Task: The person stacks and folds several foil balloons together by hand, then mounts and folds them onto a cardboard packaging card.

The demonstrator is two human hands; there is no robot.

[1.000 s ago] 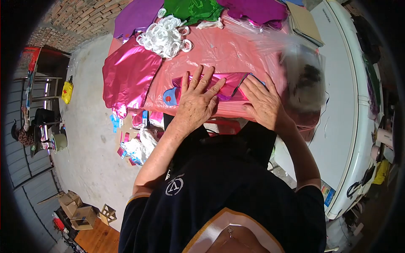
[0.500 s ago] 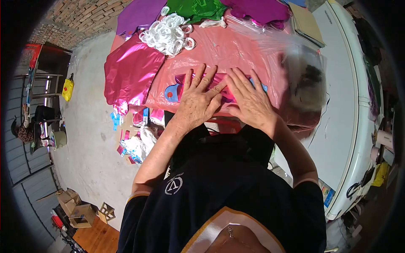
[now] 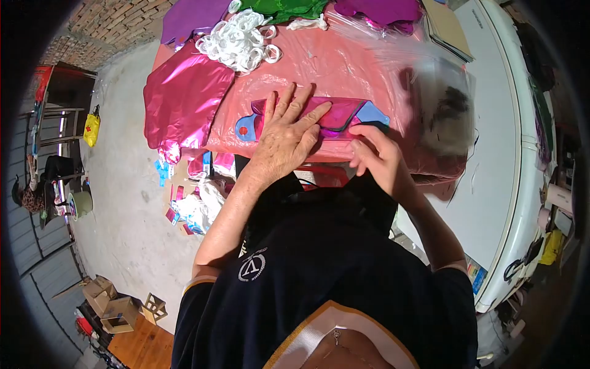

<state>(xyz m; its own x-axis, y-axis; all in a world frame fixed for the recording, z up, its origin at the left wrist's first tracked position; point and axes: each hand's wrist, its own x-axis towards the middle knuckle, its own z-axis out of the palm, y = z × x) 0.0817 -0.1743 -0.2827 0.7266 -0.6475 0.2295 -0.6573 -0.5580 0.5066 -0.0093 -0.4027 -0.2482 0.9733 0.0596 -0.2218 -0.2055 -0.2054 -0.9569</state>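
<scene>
A folded shiny magenta foil piece lies across the near part of the pink-covered table. Blue ends show at both sides, the left one with a red dot, and a dark line crosses its right half. My left hand presses flat on the left half of the foil, fingers spread. At the lower right edge of the foil is my right hand, its fingers bent inward. The fingertips come close to the edge by the dark line; whether they pinch anything is hidden.
A heap of white rings sits on the pink table cover. Beside it lie a larger pink foil sheet, green foil and purple foil. Clear plastic bags are at right, beside a white appliance.
My right hand has lifted off the foil's right half and drawn back toward me, its fingers now curled. The blue right end is uncovered. My left hand still presses on the foil.
</scene>
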